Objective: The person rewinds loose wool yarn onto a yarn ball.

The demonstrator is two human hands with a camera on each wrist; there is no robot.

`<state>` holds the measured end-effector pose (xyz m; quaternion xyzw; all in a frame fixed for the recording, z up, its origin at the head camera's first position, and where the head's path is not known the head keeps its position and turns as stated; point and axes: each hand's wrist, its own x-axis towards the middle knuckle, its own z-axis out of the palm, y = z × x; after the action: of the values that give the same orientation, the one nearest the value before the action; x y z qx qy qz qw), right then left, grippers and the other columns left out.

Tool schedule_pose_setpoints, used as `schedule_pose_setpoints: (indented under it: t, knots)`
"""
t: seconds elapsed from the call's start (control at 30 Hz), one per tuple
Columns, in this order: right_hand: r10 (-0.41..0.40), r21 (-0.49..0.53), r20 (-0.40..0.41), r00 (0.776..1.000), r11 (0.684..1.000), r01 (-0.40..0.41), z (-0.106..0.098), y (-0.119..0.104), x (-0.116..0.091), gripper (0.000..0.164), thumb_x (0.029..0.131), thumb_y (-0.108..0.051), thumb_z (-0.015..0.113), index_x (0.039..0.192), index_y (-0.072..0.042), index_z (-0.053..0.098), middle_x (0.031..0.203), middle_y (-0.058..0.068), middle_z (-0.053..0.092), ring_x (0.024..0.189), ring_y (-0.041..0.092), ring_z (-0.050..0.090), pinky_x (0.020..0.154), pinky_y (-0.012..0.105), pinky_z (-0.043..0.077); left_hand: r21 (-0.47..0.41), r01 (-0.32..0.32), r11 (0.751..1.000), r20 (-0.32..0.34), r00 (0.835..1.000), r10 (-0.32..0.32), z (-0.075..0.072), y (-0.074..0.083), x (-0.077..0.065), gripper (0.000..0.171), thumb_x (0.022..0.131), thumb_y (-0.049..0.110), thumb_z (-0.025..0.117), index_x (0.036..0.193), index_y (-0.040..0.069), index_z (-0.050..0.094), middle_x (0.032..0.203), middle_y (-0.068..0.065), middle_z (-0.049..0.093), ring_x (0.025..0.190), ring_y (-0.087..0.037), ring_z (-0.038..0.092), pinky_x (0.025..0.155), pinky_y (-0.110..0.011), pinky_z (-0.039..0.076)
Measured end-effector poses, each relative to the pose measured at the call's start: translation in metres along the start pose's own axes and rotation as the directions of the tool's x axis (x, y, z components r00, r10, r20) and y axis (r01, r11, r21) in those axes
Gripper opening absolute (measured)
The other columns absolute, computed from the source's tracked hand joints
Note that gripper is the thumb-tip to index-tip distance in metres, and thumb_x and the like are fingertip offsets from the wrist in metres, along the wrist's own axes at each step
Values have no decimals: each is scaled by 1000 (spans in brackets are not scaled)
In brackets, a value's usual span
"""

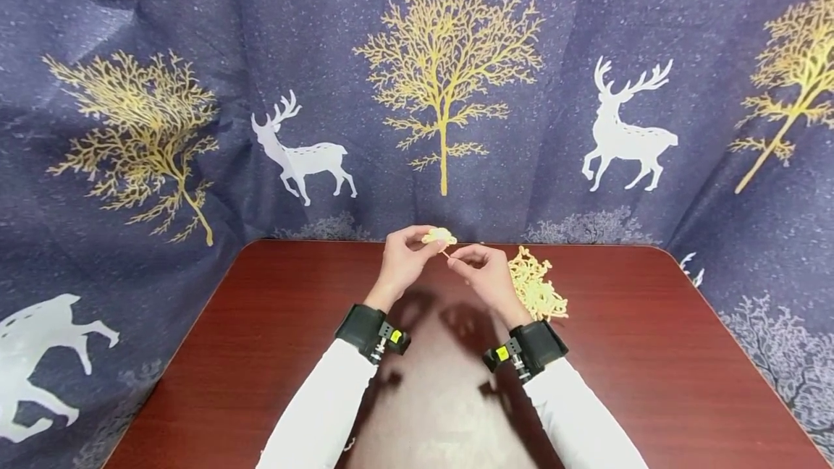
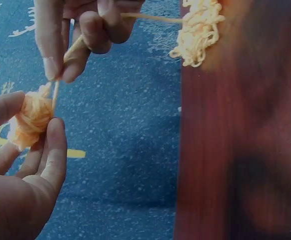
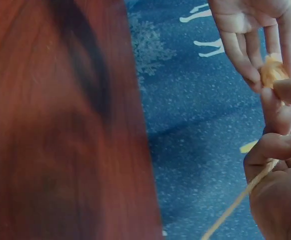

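Between the thumb and fingers of my left hand (image 1: 402, 260) I hold a small ball of pale yellow yarn (image 2: 34, 117), raised above the far part of the table. My right hand (image 1: 487, 277), close beside it on the right, pinches the yarn strand (image 2: 74, 48) that comes off the ball. In the right wrist view the strand (image 3: 235, 204) runs out from under the curled fingers of that hand. A loose heap of the same yarn (image 1: 537, 284) lies on the table just right of my right hand, and the strand leads toward it in the left wrist view.
The reddish-brown table (image 1: 280, 339) has a pale, shiny patch in the middle front. Behind its far edge hangs a dark blue cloth (image 1: 482, 216) printed with deer and trees. Both forearms wear black wrist straps with cameras.
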<state>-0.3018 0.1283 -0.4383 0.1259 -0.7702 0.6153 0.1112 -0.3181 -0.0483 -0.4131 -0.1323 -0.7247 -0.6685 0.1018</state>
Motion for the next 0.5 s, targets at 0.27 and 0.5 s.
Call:
schedule_pose_setpoints:
  t: [0.27,0.5]
  knots:
    - [-46,-51,65,997,997,50,-4,-18,4,9,88,2,74,96,7,73,87,21,73,72,17,63,64,21,51,91,-61,994,11,998,60,-7,-7,5,34,89,12,79,120,0,73,100,-14,75,91,-27,73,67,-19,54]
    - [-90,-100,106,990,990,100,-6,-43,2,8,86,7,73,93,9,72,85,22,72,70,24,64,62,21,52,133,-94,987,11,996,94,-9,-11,8,34,90,10,78,121,-2,71,106,-17,74,94,-30,73,78,-28,61]
